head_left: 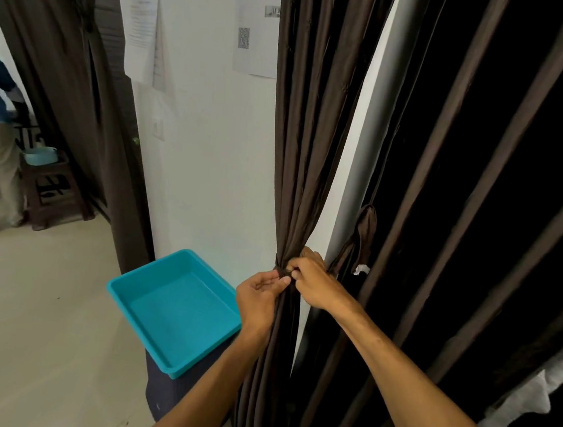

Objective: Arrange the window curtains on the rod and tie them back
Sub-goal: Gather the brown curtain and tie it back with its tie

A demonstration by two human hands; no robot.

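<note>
Brown curtain [300, 146] is cinched where left hand [258, 300] and right hand [314, 282] pinch a tie band [280, 269] largely hidden beneath them.

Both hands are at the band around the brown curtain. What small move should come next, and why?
Probably draw the tie-back band snug and fasten it. The left hand and right hand both pinch it where it cinches the gathered brown curtain, so the tie looks nearly closed.

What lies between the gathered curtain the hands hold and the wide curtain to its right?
In the head view, a white wall strip separates the gathered curtain from the wide curtain; a brown fabric loop hangs at its right edge.
</note>
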